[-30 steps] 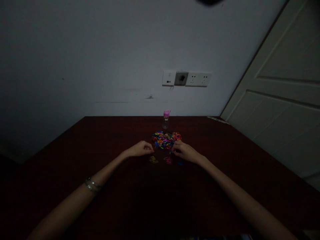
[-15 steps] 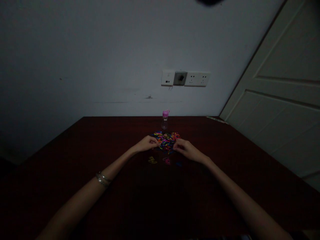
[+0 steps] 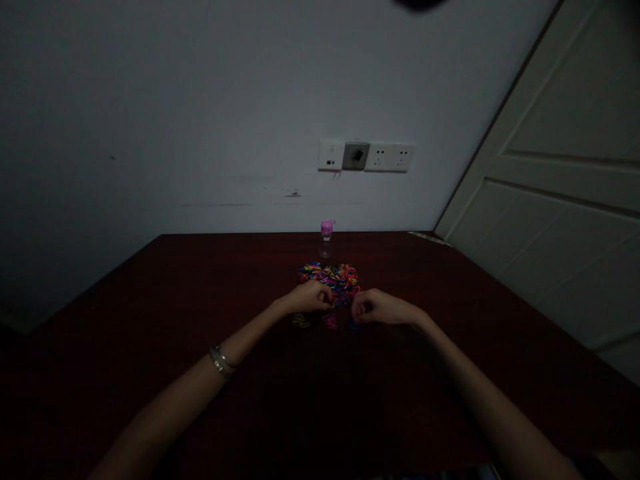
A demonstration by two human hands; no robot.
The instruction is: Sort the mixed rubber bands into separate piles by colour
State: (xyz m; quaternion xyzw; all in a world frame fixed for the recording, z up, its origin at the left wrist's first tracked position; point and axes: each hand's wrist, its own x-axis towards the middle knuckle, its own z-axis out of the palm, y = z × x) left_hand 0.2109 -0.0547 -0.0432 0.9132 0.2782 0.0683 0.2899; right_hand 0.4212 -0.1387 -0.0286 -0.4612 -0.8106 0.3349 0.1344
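A heap of small, many-coloured paper clips (image 3: 340, 277) lies on the dark red table. My left hand (image 3: 314, 297) is over the heap's front left edge, thumb and fingers pinched; whatever is between the tips is too small and dark to make out. Fingers curled together, my right hand (image 3: 373, 307) is low at the heap's front right, beside a few blue clips (image 3: 354, 325) that it partly covers. In front of the heap are two more small groups, yellow clips (image 3: 301, 321) on the left and pink clips (image 3: 330, 322) in the middle.
Behind the heap stands a small clear bottle (image 3: 325, 248) with a pink cap. The table (image 3: 225, 260) meets a pale wall (image 3: 210, 120) carrying sockets (image 3: 389, 158). A white panelled door (image 3: 545, 200) slants along the right side. The light is dim.
My left hand has moved right and slightly nearer, across the heap's front. My right hand has drawn back from the heap towards the blue clips. The view has shifted slightly.
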